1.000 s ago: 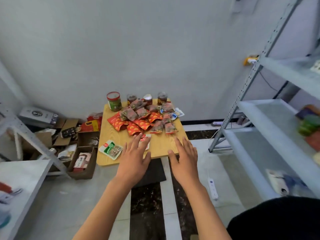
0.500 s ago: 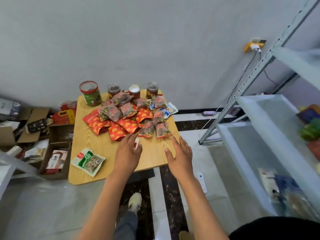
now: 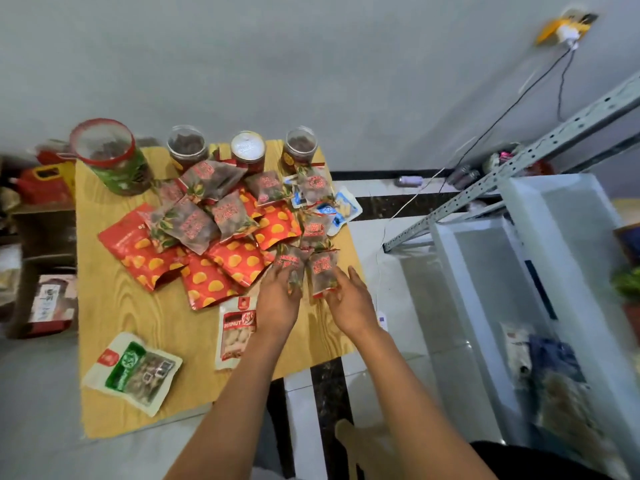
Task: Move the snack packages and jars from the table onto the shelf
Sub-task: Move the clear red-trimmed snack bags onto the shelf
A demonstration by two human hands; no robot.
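Now we grasp: left hand [image 3: 277, 299] closing on brown packet [image 3: 290, 268], right hand [image 3: 351, 299] on its neighbour [image 3: 322, 271]; next, lift toward shelf [image 3: 519, 237].

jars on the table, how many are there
4, all along the table's far edge: large green jar with a red rim at left, then clear-lidded jar, white-lidded jar, and clear-lidded jar at right. Packets may hide more.

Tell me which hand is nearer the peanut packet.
Left. The left hand sits right beside the peanut packet, its wrist overlapping the packet's right edge. The right hand is farther right, across a strip of bare table.
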